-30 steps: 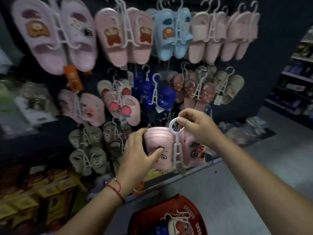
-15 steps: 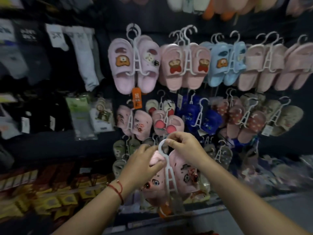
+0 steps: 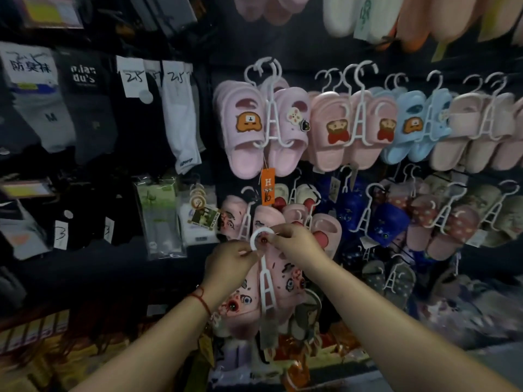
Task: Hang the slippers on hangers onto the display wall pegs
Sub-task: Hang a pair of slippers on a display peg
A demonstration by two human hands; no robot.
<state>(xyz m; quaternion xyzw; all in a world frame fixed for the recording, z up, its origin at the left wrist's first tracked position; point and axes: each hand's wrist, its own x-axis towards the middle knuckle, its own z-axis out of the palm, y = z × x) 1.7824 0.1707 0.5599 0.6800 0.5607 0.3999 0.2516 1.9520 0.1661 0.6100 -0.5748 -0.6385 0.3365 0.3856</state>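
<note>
Both my left hand (image 3: 232, 263) and right hand (image 3: 294, 244) pinch the white plastic hanger's hook (image 3: 259, 240) carrying pale pink cartoon-eyed slippers (image 3: 285, 281); I'd keep the hook's opening square to the peg.

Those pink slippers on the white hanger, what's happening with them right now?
A person is holding the pair of pink slippers on a white hanger up to a display wall of slippers. The left hand and right hand both pinch the hanger's hook, in front of a matching pink pair already hanging. The pictures don't show whether the hook is on a peg yet.
</note>
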